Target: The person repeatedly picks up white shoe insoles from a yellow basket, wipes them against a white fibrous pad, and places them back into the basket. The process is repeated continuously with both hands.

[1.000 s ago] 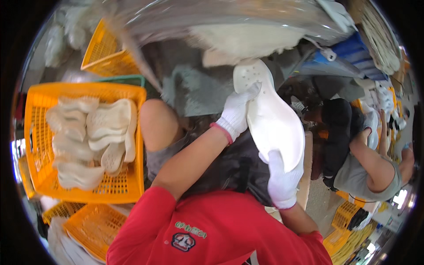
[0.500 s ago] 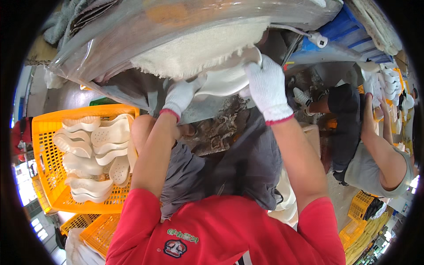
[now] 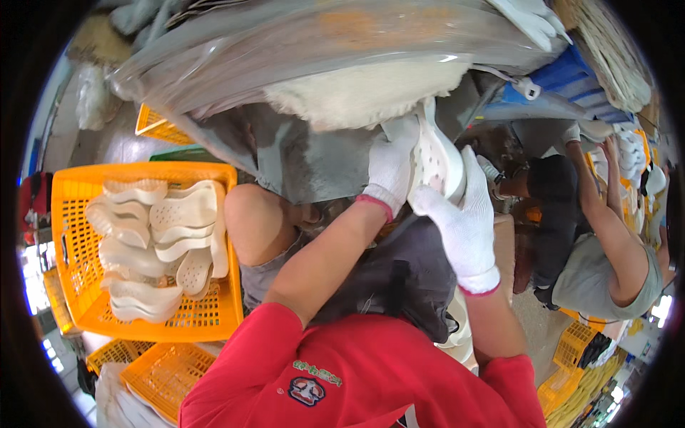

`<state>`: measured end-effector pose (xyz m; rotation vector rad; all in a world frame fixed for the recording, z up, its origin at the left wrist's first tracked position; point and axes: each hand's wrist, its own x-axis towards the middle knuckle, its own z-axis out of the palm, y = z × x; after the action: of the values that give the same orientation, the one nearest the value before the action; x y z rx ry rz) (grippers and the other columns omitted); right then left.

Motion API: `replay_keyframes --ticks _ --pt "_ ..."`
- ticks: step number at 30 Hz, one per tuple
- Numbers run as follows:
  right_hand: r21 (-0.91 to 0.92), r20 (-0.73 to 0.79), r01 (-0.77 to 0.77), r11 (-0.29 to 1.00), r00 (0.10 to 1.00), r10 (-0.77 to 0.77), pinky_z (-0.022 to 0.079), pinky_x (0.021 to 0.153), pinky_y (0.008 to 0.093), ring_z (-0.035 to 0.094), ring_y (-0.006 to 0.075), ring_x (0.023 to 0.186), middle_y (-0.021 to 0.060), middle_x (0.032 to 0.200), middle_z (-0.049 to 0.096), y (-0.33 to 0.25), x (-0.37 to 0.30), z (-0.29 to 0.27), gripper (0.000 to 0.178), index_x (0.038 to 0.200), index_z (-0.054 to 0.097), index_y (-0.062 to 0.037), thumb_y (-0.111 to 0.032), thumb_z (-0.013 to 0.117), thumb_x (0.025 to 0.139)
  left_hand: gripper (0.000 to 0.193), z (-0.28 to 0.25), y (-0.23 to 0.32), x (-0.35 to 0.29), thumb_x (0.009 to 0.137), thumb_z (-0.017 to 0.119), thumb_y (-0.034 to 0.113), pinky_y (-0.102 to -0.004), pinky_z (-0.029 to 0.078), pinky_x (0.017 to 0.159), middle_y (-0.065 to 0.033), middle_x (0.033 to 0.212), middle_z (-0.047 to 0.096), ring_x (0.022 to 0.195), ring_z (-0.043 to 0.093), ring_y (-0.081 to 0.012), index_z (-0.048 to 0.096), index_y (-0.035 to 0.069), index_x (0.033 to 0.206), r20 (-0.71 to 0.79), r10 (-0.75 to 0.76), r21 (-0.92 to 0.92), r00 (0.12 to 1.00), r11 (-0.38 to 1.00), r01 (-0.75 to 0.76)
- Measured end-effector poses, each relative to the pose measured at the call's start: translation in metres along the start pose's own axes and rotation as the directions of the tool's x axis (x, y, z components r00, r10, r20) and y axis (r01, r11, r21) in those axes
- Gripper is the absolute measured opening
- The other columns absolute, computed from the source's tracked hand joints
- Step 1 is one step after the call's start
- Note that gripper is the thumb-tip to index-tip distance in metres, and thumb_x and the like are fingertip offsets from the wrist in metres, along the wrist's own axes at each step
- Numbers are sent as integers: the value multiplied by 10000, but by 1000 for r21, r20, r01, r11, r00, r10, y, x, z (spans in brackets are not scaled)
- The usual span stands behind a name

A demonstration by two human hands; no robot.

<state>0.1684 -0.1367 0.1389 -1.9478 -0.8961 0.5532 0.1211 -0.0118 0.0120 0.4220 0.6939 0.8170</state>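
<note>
Between my gloved hands a white, long, curved piece with rows of small holes is held tilted, its narrow end up toward the cloth. My left hand grips its left edge, with the fingers partly hidden behind it. At its lower right side my right hand holds it, the thumb against the lower end and the fingers along the right edge. Just above hangs the fringed cream cloth, draped over a plastic-wrapped, rounded surface. Both hands wear white knit gloves with red cuffs.
On my left stands an orange basket with several similar cream pieces piled in it. More orange baskets lie below it. At the right another person sits working. White pieces show beside my right thigh.
The white piece has turned from lying crosswise to nearly upright, its holes now showing. My left hand has moved right and my right hand down to its lower end.
</note>
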Motion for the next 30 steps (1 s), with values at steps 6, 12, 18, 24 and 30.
replay_keyframes --ticks 6,12,18,24,30 --pt "-239 -216 267 934 923 -319 552 1121 471 656 482 1351 348 1537 597 40 41 23 980 1690 359 45 -261 819 881 522 23 5 42 1080 702 459 -383 610 890 -111 1197 777 1069 758 -214 729 -20 1286 -197 -15 206 980 977 56" --pt "79 -118 84 993 990 -74 601 1012 484 749 481 1164 332 1204 764 28 92 37 685 1412 661 77 -364 762 898 717 -58 110 39 1075 619 625 -439 505 1131 -200 1487 707 1348 679 -355 640 82 1542 -195 -39 963 980 -198 184" --pt "-258 93 151 954 987 -132 603 975 507 764 486 1106 328 1075 784 67 148 54 550 1173 765 49 -426 716 902 713 -102 91 -26 983 818 514 -393 601 1028 -197 1291 770 1088 771 -275 681 -52 1394 210 -80 786 974 606 -120" --pt "-129 94 77 989 993 -65 559 1049 437 723 450 1223 285 1327 743 -6 66 34 689 1427 665 37 -312 848 862 482 -31 23 -9 1029 831 322 -313 581 954 -62 1196 789 1079 723 -166 716 13 1380 251 -63 187 966 982 16" --pt "-640 565 742 201 631 -531 511 1144 533 673 412 1304 123 1343 753 4 15 -9 436 1255 771 -115 -156 788 821 482 -38 41 1 1062 739 312 -389 658 861 -147 1197 764 1028 768 -237 695 -54 1373 209 -129 274 969 959 69"
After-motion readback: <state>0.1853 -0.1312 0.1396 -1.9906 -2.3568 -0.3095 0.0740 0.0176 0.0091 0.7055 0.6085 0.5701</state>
